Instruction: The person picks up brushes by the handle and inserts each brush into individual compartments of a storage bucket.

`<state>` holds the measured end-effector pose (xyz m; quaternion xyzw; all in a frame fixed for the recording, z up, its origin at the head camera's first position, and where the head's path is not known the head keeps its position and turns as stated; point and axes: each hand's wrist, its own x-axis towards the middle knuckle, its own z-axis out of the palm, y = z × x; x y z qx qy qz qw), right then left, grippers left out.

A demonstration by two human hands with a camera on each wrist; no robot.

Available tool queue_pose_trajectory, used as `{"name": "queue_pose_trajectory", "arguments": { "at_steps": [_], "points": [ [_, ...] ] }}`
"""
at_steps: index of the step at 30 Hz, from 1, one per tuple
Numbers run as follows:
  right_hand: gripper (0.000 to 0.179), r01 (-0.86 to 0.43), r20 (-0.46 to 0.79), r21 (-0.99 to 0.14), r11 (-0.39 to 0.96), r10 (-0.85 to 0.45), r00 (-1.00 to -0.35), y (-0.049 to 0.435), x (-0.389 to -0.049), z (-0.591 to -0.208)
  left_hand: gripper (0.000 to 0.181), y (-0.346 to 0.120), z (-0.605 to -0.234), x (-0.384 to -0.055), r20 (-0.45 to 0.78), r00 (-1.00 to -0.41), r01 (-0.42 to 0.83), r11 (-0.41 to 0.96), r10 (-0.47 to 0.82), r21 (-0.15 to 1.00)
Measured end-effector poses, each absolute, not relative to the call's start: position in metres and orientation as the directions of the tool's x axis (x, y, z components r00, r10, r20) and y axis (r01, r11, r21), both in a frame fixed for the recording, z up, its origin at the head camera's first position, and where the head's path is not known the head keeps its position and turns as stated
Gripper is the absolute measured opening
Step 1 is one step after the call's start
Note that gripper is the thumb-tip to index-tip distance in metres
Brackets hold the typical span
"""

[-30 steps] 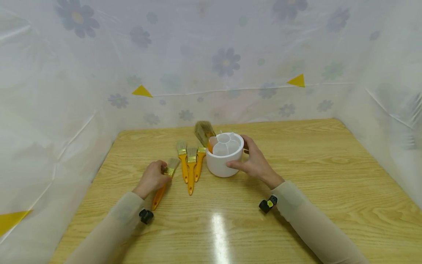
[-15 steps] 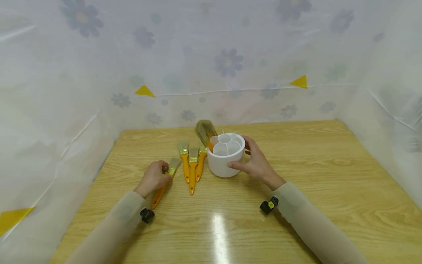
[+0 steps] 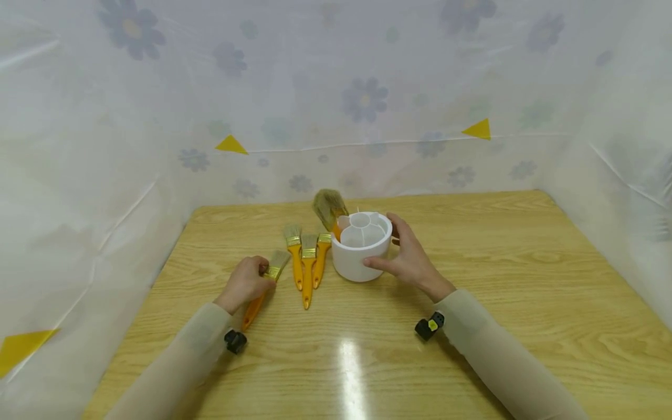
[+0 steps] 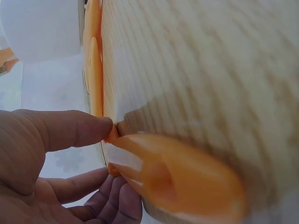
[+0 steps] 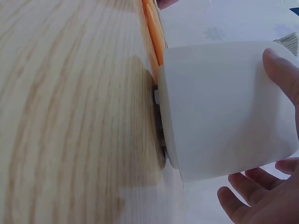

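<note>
My left hand [image 3: 243, 286] pinches a paintbrush [image 3: 254, 313] near its gold metal band, thumb on one side and fingers on the other. Its bristles point up and right; in the left wrist view the orange handle end [image 4: 201, 182] comes toward the camera. My right hand [image 3: 412, 262] grips a round white divided holder [image 3: 353, 263], thumb on the near wall and fingers behind the right side. A big paintbrush [image 3: 328, 208] leans leftward in the holder, bristles up. Small feet show under the holder in the right wrist view, close over the wood.
Three more paintbrushes [image 3: 307, 279] with orange handles lie together between my hands, bristles away from me. The wooden table [image 3: 499, 280] meets a white flower-printed sheet [image 3: 294, 99] at the back. Similar sheeting hangs at both sides, with yellow triangles [image 3: 232, 144] on it.
The head view has shifted a little, so the scene sits slightly further right. Both hands, the paintbrushes and the holder keep their places.
</note>
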<state>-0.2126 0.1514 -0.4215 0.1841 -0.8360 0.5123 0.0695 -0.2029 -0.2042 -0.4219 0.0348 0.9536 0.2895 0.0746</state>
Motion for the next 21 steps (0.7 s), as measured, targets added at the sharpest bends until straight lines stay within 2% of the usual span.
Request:
{"name": "queue_pose_trajectory", "arguments": {
  "at_steps": [6, 11, 18, 21],
  "points": [
    [0.096, -0.387, 0.315, -0.827, 0.407, -0.233, -0.920, 0.154, -0.212, -0.421, 0.049, -0.202, -0.420, -0.206, -0.107, -0.986, 0.048, 0.833, 0.128, 0.551],
    [0.094, -0.395, 0.319, -0.826, 0.402, -0.244, -0.916, 0.154, -0.214, -0.421, 0.053, -0.203, -0.420, -0.207, -0.115, -0.984, 0.049, 0.834, 0.134, 0.550],
    [0.093, -0.352, 0.267, -0.844, 0.404, -0.253, -0.930, 0.146, -0.191, -0.387, 0.052, -0.204, -0.419, -0.210, -0.103, -0.985, 0.061, 0.839, 0.138, 0.541],
    [0.094, -0.341, 0.256, -0.847, 0.409, -0.249, -0.934, 0.147, -0.188, -0.386, 0.052, -0.203, -0.419, -0.210, -0.100, -0.985, 0.065, 0.836, 0.141, 0.545]
  ]
}}
